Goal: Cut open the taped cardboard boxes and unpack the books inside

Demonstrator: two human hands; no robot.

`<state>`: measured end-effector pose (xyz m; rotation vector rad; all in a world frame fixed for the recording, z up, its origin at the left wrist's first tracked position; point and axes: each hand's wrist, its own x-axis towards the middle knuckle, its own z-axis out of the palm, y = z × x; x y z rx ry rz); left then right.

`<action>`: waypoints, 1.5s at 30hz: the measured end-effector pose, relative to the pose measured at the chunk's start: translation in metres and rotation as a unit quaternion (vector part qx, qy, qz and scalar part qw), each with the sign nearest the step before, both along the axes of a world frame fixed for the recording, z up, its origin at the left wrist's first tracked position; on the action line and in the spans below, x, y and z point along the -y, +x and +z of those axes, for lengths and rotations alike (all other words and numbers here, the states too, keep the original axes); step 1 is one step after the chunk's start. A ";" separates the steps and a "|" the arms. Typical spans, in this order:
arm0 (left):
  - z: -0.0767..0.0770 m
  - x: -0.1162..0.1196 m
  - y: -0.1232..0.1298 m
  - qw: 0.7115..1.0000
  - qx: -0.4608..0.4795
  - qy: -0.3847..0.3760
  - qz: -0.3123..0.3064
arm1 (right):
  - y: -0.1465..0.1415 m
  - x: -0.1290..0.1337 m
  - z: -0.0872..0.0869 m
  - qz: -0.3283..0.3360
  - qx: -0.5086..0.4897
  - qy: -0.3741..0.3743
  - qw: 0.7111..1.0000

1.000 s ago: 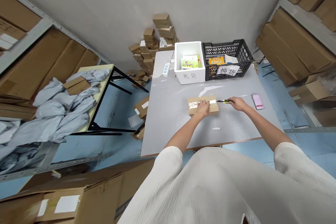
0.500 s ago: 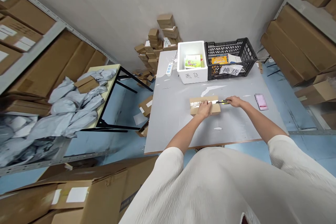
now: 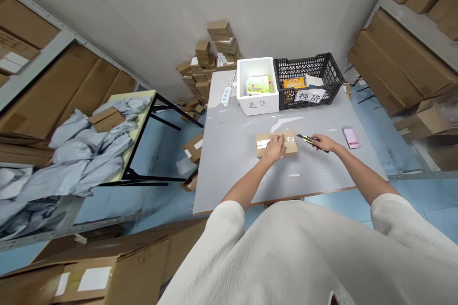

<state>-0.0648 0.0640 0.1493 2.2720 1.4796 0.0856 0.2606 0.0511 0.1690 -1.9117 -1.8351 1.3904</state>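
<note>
A small brown cardboard box [image 3: 291, 145] with clear shiny tape along its top lies on the grey table. My left hand [image 3: 275, 147] rests over the middle of it, fingers curled on the top, holding it against the tabletop. To the right, my right hand [image 3: 322, 143] is closed round a black and yellow utility knife [image 3: 307, 139]. The knife's tip points left towards the box, a short gap away from its right end.
Behind the box stand a white foam bin [image 3: 258, 105] and a black plastic crate [image 3: 334, 76], both holding books. A phone [image 3: 351, 137] lies at the right of the grey table [image 3: 229, 167]. Grey mailing bags [image 3: 86, 145] cover a side table. Cardboard boxes [image 3: 218, 43] are stacked by the wall.
My right hand has drawn the utility knife off the box, and its blade now angles up to the left. My left hand stays on the box. The whole view has shifted slightly.
</note>
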 end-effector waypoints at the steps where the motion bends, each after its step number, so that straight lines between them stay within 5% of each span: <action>1: 0.002 -0.002 0.002 1.000 -0.001 0.002 0.014 | -0.001 0.003 0.000 -0.001 -0.011 0.015 1.000; 12: -0.011 -0.029 0.007 0.997 -0.037 -0.033 0.052 | -0.018 0.015 -0.004 0.168 0.197 0.204 0.944; 28: -0.034 -0.012 0.003 0.998 -0.033 0.015 0.054 | -0.014 0.018 -0.042 0.091 0.190 0.250 0.945; 35: -0.040 -0.006 -0.001 0.998 -0.023 0.032 0.041 | 0.015 0.011 -0.041 -0.025 0.189 0.255 0.948; 40: -0.029 -0.006 -0.006 1.000 -0.006 0.010 0.028 | 0.002 0.006 -0.038 -0.024 0.147 0.238 0.960; 45: -0.009 0.009 -0.026 1.000 -0.004 0.012 -0.012 | -0.048 -0.018 -0.035 0.029 0.083 0.231 0.969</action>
